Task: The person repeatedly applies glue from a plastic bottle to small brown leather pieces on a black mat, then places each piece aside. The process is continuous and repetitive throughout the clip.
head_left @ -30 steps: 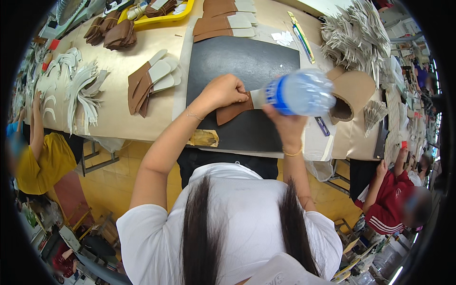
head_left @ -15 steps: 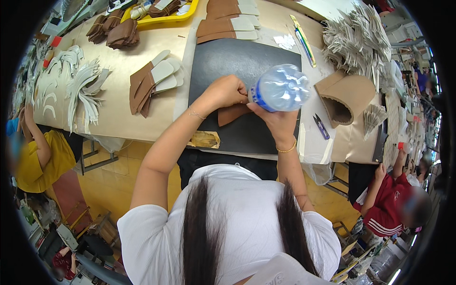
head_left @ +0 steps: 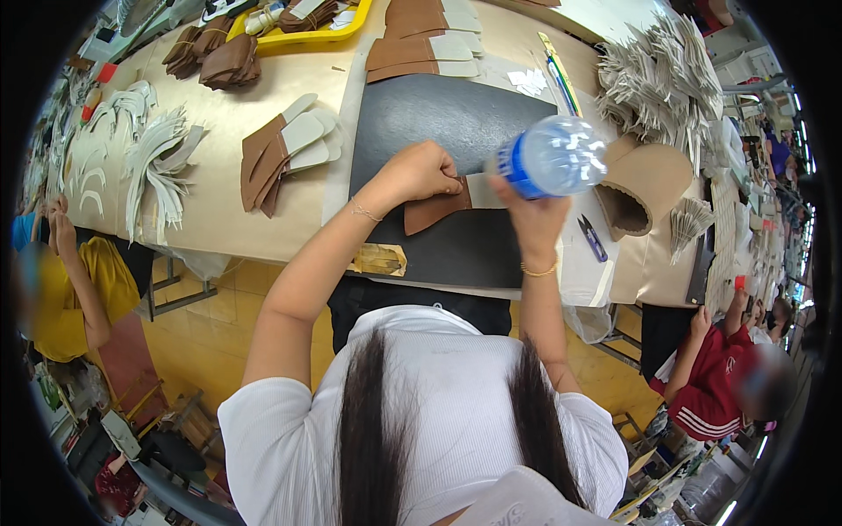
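Observation:
My right hand [head_left: 535, 215] grips a clear plastic bottle [head_left: 566, 158] with a blue label, tilted so that its base shows; it is above the right edge of the black mat [head_left: 412, 114]. My left hand [head_left: 421, 173] is closed, its fingertips pinching or pressing the upper edge of a brown leather piece [head_left: 431, 213] on the mat. A pale strip [head_left: 482, 191] joins this piece on its right and runs toward my right hand, which partly hides it.
Finished-looking brown pieces with pale tabs [head_left: 274, 158] lie left, more at the back [head_left: 402, 58]. A yellow tray [head_left: 338, 33] stands far left. Right are thread snips [head_left: 593, 238], a brown hollow form [head_left: 658, 180], a pale strip pile [head_left: 653, 79] and pens [head_left: 563, 83]. Co-workers sit both sides.
My right hand has moved right with the bottle, away from my left hand, uncovering the pale strip and more of the brown leather piece. My left hand has barely moved.

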`<state>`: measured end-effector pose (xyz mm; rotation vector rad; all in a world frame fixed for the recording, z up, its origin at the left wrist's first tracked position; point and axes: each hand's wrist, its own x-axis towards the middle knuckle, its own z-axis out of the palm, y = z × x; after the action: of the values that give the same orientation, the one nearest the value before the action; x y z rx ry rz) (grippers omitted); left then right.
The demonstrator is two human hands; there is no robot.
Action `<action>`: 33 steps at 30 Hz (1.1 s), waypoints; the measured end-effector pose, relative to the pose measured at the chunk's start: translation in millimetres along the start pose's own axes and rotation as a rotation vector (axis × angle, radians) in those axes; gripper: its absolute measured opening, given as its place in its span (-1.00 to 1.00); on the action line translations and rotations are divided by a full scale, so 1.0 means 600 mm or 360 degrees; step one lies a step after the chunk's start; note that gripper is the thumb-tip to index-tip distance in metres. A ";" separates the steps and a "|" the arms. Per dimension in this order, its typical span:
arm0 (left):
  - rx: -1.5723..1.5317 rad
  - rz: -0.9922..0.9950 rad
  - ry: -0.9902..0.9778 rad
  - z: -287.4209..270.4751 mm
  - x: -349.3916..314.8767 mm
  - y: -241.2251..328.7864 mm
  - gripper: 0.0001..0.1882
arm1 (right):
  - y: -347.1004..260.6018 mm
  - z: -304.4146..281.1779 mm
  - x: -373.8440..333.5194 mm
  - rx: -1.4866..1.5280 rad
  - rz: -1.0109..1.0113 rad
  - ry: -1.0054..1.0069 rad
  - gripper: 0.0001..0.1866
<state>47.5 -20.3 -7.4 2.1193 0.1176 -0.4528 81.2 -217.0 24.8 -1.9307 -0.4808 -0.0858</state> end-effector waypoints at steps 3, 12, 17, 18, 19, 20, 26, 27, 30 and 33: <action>-0.0147 0.0037 -0.0085 -0.010 -0.004 0.000 -0.76 | 0.010 -0.047 0.013 -0.0247 0.0000 0.0184 -0.49; -0.0244 0.0506 0.0222 -0.195 0.120 -0.018 -0.76 | -0.002 -0.076 0.002 0.0522 -0.0089 0.0455 -0.15; 0.0121 0.0412 0.0342 -0.311 0.256 -0.049 -0.73 | -0.003 -0.096 -0.015 0.0369 0.0009 0.0411 -0.15; 0.0223 0.0386 0.0377 -0.320 0.270 -0.063 -0.72 | -0.006 -0.099 -0.015 0.0322 0.0036 0.0370 -0.14; 0.0326 0.0360 0.0410 -0.328 0.279 -0.072 -0.71 | -0.010 -0.097 -0.013 0.0385 0.0040 0.0443 -0.21; 0.0424 0.0343 0.0424 -0.328 0.279 -0.062 -0.70 | -0.013 -0.101 -0.015 0.0379 0.0052 0.0454 -0.21; 0.0533 0.0436 0.1029 -0.329 0.199 -0.049 -0.53 | -0.012 -0.107 -0.009 0.0434 -0.0067 0.0431 -0.08; 0.0433 0.0462 0.0875 -0.331 0.160 -0.048 -0.54 | -0.013 -0.106 -0.011 0.0424 -0.0049 0.0419 -0.09; 0.0375 0.0250 0.0467 -0.335 0.015 -0.064 -0.56 | -0.001 -0.102 -0.017 0.0437 0.0010 0.0366 -0.09; 0.0219 -0.0211 0.0270 -0.324 -0.085 -0.136 -0.60 | -0.006 -0.084 -0.019 0.0566 0.0033 0.0339 -0.08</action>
<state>32.7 190.1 43.4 2.2925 0.3344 -0.3669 77.5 -264.3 45.0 -1.5573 -0.3090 -0.1785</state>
